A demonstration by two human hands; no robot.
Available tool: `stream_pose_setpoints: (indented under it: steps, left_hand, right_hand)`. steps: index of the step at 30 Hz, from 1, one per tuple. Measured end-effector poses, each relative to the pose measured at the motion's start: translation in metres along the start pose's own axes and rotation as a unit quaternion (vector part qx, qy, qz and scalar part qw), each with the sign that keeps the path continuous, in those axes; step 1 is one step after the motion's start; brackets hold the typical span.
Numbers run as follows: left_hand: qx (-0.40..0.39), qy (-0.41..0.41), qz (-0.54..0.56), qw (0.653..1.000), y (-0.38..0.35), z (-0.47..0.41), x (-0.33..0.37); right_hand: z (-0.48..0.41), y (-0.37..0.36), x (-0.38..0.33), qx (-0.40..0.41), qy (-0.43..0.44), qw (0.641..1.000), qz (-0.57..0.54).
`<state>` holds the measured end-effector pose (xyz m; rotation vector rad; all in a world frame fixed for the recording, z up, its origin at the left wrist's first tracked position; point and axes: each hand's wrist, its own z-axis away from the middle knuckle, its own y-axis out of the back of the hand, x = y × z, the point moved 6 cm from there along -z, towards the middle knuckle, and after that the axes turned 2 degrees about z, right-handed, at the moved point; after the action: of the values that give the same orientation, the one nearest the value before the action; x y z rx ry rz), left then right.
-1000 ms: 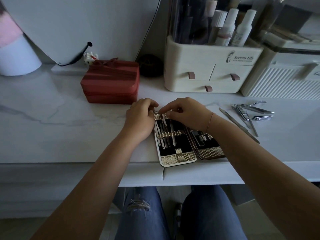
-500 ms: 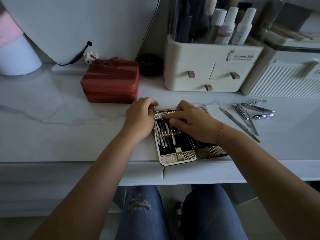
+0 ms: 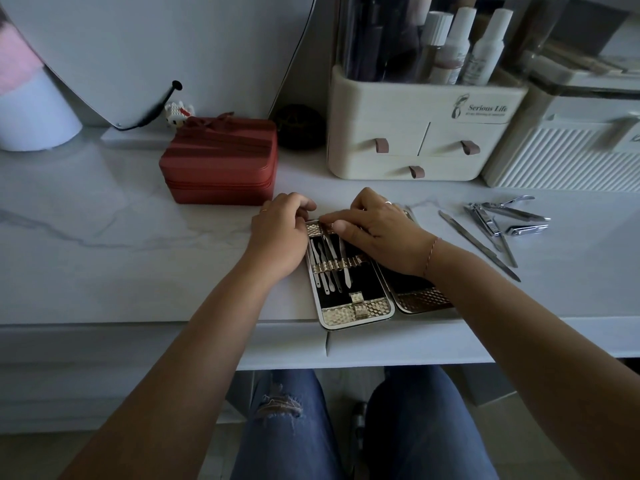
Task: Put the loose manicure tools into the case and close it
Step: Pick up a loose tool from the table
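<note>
The gold and black manicure case (image 3: 356, 313) lies open near the table's front edge. Several slim tools (image 3: 329, 268) sit under a gold strap in its left half. My right hand (image 3: 377, 233) covers most of the right half (image 3: 422, 301), and its thumb and fingertips pinch a slim tool's end at the top band of the left half. My left hand (image 3: 280, 233) curls against the case's top left corner. Loose on the table to the right lie a long file (image 3: 478, 245), nippers (image 3: 485, 220), a clipper (image 3: 526, 230) and another steel tool (image 3: 519, 212).
A red zipped box (image 3: 221, 164) stands behind my left hand. A cream drawer organizer (image 3: 415, 140) with bottles and a ribbed white box (image 3: 568, 157) line the back right. A white mirror base (image 3: 138, 64) and a dark round object (image 3: 299, 126) stand at the back.
My right hand slid down over the strap, then moved back up to the top band of the left half. My left hand stayed at the case's corner.
</note>
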<state>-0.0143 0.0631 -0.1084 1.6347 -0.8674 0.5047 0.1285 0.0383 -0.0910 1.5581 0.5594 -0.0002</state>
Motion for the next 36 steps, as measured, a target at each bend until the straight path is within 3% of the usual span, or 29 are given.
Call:
stream_pose_setpoints:
  steps: [14, 22, 28, 33, 36]
  left_hand:
    - [0.000, 0.000, -0.004, 1.000, 0.000, 0.000, 0.001]
    - [0.000, -0.001, -0.009, 1.000, 0.000, 0.000, 0.001]
    - [0.001, -0.001, -0.009, 1.000, 0.000, 0.001, 0.003]
    - [-0.008, -0.009, 0.007, 1.000, 0.000, 0.001, 0.003]
    - [-0.013, -0.018, 0.013, 1.000, -0.001, 0.000, 0.004]
  right_hand:
    - [0.014, 0.001, -0.004, -0.014, 0.031, 0.998, 0.051]
    - [0.017, 0.006, -0.006, -0.002, 0.019, 1.000, -0.019]
    - [0.018, 0.001, -0.008, -0.004, 0.024, 1.000, 0.017]
    - [0.027, 0.010, 0.002, 0.029, 0.006, 0.994, -0.102]
    - [0.028, 0.007, 0.007, 0.033, -0.007, 0.997, -0.069]
